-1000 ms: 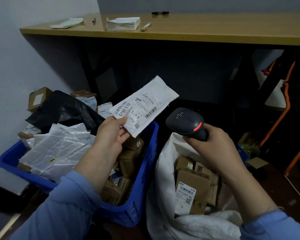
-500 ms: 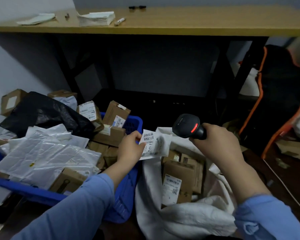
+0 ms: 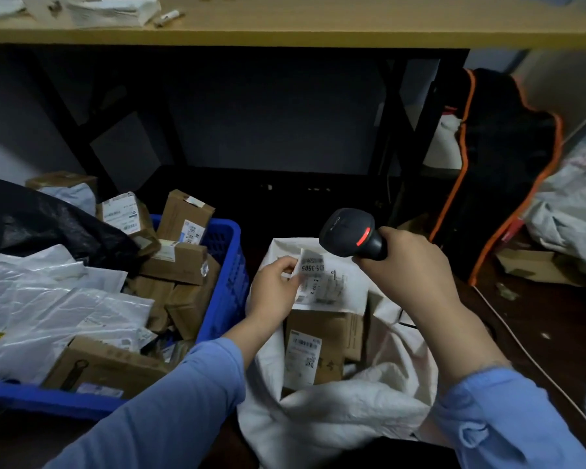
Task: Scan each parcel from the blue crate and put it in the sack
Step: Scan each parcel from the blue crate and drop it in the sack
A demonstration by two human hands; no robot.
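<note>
The white parcel (image 3: 332, 282) sits right over the open mouth of the sack (image 3: 318, 418), label side up, just above the cardboard boxes (image 3: 322, 340) already inside. It looks like a thin plastic mailer, probably light, floppy and a bit slick, so a pinch on the edge is all it should need, though it could sag or slip from a loose hold. The left hand (image 3: 273, 286) does just that: arm reaching across from the blue crate (image 3: 227, 265), thumb and fingers nipping the parcel's left edge. The right hand (image 3: 410, 265) is wrapped around the handle of the scanner (image 3: 345, 231), held just above the parcel's far corner with its red light glowing.
</note>
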